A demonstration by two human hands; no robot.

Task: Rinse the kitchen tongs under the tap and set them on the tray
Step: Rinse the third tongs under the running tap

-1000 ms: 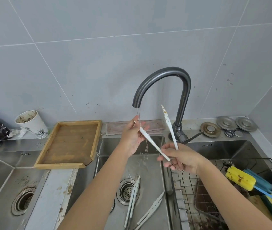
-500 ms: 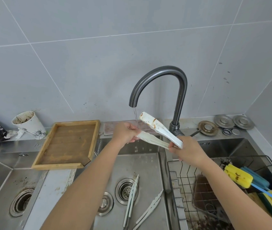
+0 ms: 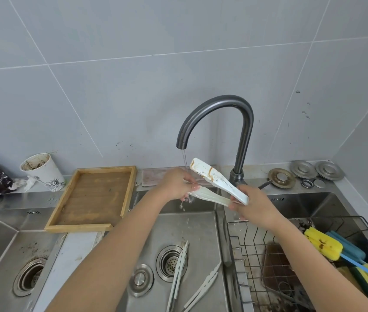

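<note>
**Sink station: white tongs under running tap, both hands engaged**

Item 1, white tongs [image 3: 218, 184]: I see them held over the middle basin [image 3: 201, 230], hinge end at the right, two arms splayed toward the left. The upper arm carries brown streaks near its broad tip; the lower arm runs into the left hand.

Item 2, right hand [image 3: 251, 207]: fingers curled round the hinge end of the tongs, thumb on top. I cannot tell how the lower fingers lie, as the hand's back hides them.

Item 3, left hand [image 3: 176, 184]: fingers bent and pressed together, pinching the tip of the lower arm; one long nail shows at the front.

Item 4, tap [image 3: 221, 122]: dark curved spout, a thin stream falling just beside the left hand's fingers, drops splashing below.

Item 5, wooden tray [image 3: 93, 199]: on the sink ledge left of the hands, well apart from the tongs, nothing on it.

Item 6, two more pale tongs [image 3: 179, 275]: lying in the middle basin beside the drain strainer [image 3: 170, 263].

Item 7, wire basket [image 3: 291, 255]: in the right basin, with a yellow sponge brush [image 3: 321, 245] on a blue handle.

Item 8, stained paper cup [image 3: 41, 168]: upright on the ledge at far left
</note>
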